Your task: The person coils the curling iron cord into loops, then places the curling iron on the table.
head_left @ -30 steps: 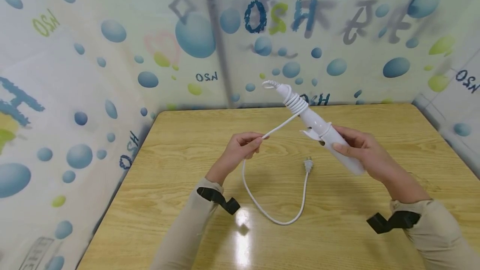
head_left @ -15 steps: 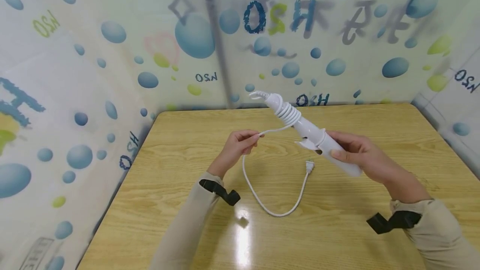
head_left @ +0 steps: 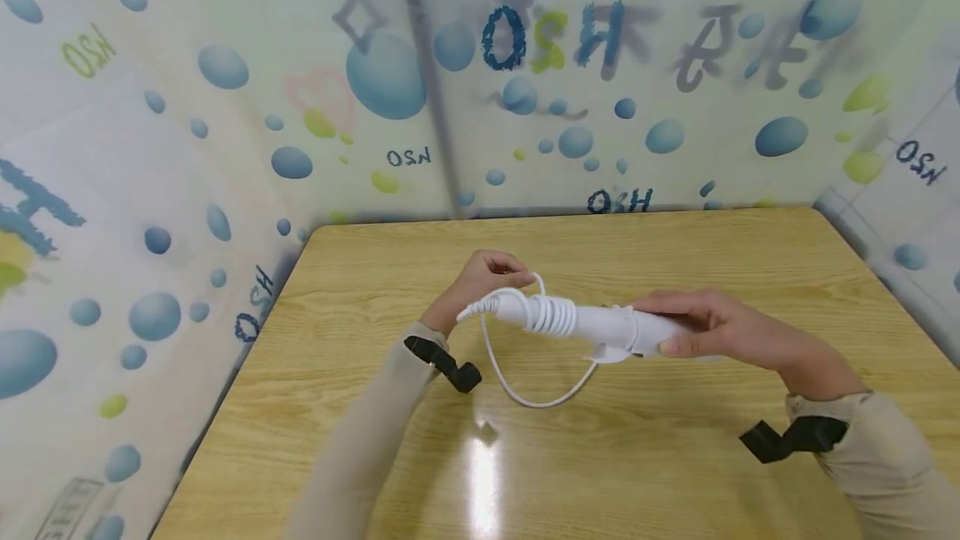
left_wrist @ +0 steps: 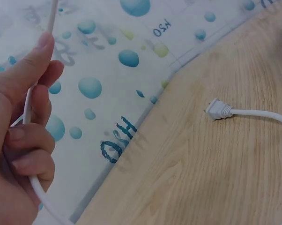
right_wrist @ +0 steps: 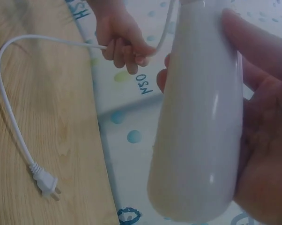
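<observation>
Above the wooden table, a white wand-shaped appliance lies crosswise, its long axis roughly parallel to the table's far edge — cord-wrapped end pointing toward the table's left side, smooth wide end toward its right. The right hand grips the wide end, thumb against fingers; the left hand, also over the table, pinches the cord. Whether the plug touches the tabletop, I cannot tell.
</observation>
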The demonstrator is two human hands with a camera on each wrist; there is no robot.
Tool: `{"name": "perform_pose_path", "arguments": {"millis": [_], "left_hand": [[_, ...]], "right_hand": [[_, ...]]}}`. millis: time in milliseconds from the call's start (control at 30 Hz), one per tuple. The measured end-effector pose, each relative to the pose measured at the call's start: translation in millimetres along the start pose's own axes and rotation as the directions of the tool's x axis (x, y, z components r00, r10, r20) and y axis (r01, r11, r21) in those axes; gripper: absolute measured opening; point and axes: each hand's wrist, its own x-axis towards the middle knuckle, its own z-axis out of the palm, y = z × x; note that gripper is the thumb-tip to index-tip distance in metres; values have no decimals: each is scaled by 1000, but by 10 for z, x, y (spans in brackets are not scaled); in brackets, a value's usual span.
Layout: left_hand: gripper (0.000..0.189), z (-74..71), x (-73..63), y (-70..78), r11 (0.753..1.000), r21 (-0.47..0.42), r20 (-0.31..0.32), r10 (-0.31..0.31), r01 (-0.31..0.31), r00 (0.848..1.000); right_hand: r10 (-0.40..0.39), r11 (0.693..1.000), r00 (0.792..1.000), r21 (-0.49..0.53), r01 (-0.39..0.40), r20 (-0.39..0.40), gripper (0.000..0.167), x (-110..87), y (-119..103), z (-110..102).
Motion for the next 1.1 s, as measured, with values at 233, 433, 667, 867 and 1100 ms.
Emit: {"name": "perform_pose_path", "arguments": {"millis": [233,433,667,867,1100], "left_hand": [[12,-26,61,145,984,180,158,-30,1,987],[14,-55,68,293,978,208,254,-72,18,965],[15,-28,33,539,970,241,298,-96,22,950],[13,48,-13,776,947,321,323,-91,-19,942],[13,212,-72,864,923,381,239,-148,48,960]], "right_hand": [[74,988,987,-142,-54,141,46,62,15,-13],[53,988,975,-152,-19,218,45,107,85,-10],[152,978,965,-174,-115,215,43,117,189,-19],[256,948,959,-227,-224,125,46,127,243,-36],[280,932,960,-248,-265,26,50,141,319,-44]]}}
